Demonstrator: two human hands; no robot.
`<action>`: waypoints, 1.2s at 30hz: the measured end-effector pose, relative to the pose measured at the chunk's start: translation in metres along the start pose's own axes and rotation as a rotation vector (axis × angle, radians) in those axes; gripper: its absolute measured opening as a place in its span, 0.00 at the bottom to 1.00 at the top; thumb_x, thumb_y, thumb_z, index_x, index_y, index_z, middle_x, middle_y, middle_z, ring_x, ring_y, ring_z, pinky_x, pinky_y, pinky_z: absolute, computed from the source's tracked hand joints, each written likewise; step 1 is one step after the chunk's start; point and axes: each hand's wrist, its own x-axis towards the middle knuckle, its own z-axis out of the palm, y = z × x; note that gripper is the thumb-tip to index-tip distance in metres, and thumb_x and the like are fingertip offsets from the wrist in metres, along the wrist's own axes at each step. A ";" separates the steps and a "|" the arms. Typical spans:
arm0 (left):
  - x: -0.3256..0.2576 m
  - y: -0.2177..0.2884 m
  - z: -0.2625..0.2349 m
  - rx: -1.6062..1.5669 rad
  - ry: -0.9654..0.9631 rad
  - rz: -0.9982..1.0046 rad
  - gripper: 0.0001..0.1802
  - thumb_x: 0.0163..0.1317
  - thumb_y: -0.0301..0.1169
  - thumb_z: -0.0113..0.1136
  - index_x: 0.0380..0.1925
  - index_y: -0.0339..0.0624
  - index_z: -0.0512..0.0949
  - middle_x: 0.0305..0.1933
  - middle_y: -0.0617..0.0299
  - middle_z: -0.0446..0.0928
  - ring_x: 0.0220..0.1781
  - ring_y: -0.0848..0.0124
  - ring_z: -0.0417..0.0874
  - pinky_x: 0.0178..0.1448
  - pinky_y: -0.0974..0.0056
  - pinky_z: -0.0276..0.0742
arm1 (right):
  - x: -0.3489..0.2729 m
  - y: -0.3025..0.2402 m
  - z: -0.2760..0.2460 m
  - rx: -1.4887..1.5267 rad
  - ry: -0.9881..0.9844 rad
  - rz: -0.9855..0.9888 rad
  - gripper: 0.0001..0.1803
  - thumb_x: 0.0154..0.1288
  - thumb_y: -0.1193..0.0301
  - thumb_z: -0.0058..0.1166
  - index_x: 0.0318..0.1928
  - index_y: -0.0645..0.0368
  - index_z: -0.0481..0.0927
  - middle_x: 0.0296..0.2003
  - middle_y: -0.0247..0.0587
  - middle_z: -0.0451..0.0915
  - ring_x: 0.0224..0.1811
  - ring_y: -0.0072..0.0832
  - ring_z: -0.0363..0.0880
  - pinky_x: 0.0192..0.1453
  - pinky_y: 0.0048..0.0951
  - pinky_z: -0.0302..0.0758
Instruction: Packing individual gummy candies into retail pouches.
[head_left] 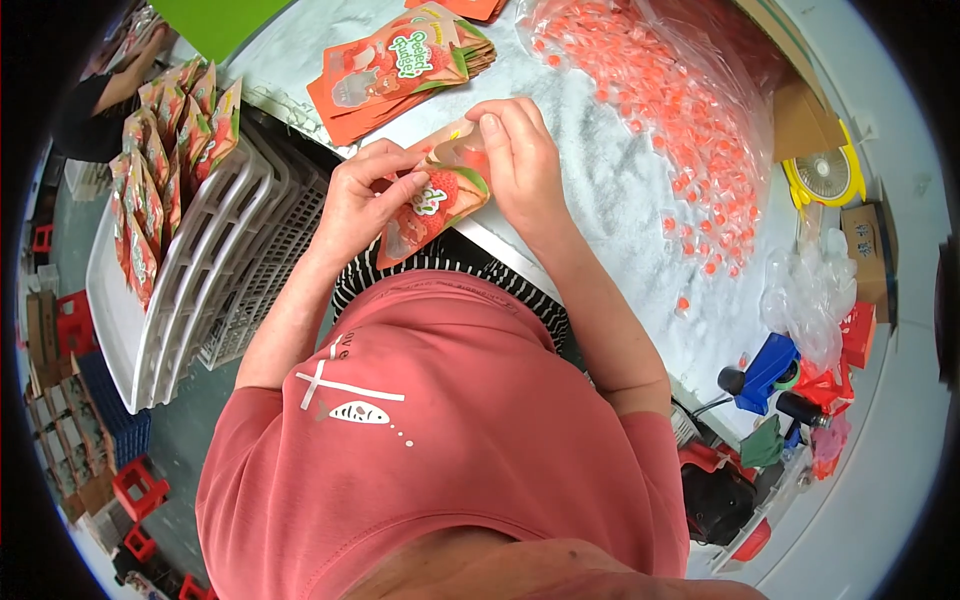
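Observation:
My left hand point(372, 195) is closed on a red-and-green printed pouch point(440, 205), its thumb lying across the front. The pouch is tilted over the table's near edge, and its upper end gapes toward my right hand. My right hand point(520, 160) is closed at that opening, thumb and fingers bent together. Something pale and pinkish shows between the hands; whether it is a small packet or part of the pouch I cannot tell. Just beyond lies a stack of similar flat pouches point(395, 70) on the white-covered table point(590, 200).
Many small clear packets with orange-red centres point(690, 140) spill from a large plastic bag on the right. At the left, filled pouches point(165, 165) stand on stacked grey crates point(190, 290). A yellow fan point(825, 177) and a blue tape dispenser point(765, 373) sit at the right.

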 end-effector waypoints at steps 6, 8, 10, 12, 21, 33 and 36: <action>0.000 -0.011 -0.003 -0.166 0.050 -0.002 0.12 0.62 0.25 0.66 0.46 0.36 0.84 0.35 0.64 0.79 0.38 0.78 0.80 0.42 0.73 0.76 | -0.010 -0.007 -0.020 0.090 0.077 -0.050 0.08 0.68 0.75 0.56 0.46 0.64 0.80 0.41 0.41 0.77 0.46 0.29 0.78 0.50 0.30 0.76; 0.000 -0.012 -0.003 -0.219 0.069 -0.008 0.12 0.62 0.25 0.66 0.46 0.35 0.84 0.36 0.64 0.79 0.39 0.78 0.80 0.43 0.73 0.76 | -0.014 -0.013 -0.024 0.042 0.009 -0.078 0.10 0.67 0.73 0.59 0.46 0.63 0.80 0.43 0.42 0.78 0.46 0.31 0.79 0.50 0.32 0.75; 0.001 -0.012 -0.003 -0.183 0.070 0.008 0.12 0.62 0.24 0.66 0.46 0.35 0.84 0.37 0.64 0.79 0.38 0.78 0.80 0.42 0.73 0.76 | -0.017 -0.018 -0.026 -0.007 -0.057 -0.106 0.12 0.65 0.72 0.61 0.47 0.63 0.80 0.44 0.43 0.79 0.46 0.33 0.79 0.51 0.33 0.75; -0.001 -0.008 0.000 -0.192 0.064 -0.006 0.11 0.62 0.24 0.66 0.46 0.35 0.84 0.37 0.64 0.79 0.38 0.79 0.80 0.41 0.73 0.76 | -0.021 -0.023 -0.025 -0.222 -0.123 -0.252 0.18 0.61 0.67 0.65 0.49 0.61 0.80 0.47 0.44 0.80 0.46 0.38 0.79 0.54 0.38 0.73; -0.004 0.000 0.006 0.024 0.085 0.126 0.11 0.61 0.24 0.67 0.45 0.37 0.85 0.35 0.62 0.80 0.34 0.78 0.80 0.36 0.73 0.76 | -0.033 -0.027 -0.022 -0.353 -0.186 -0.180 0.20 0.61 0.67 0.65 0.52 0.61 0.79 0.47 0.44 0.81 0.48 0.40 0.81 0.59 0.41 0.70; -0.004 -0.011 0.007 -0.147 0.068 0.089 0.13 0.66 0.28 0.62 0.50 0.38 0.83 0.43 0.61 0.79 0.41 0.74 0.79 0.45 0.71 0.74 | -0.032 -0.024 -0.034 -0.072 -0.328 -0.114 0.08 0.62 0.78 0.60 0.42 0.65 0.81 0.48 0.45 0.79 0.47 0.40 0.82 0.48 0.34 0.79; 0.011 -0.014 0.001 0.075 0.198 0.206 0.17 0.68 0.32 0.61 0.55 0.38 0.79 0.46 0.61 0.81 0.48 0.73 0.80 0.53 0.69 0.75 | -0.034 -0.032 -0.037 -0.112 -0.319 -0.203 0.08 0.61 0.79 0.60 0.41 0.65 0.81 0.49 0.45 0.79 0.48 0.40 0.82 0.49 0.34 0.79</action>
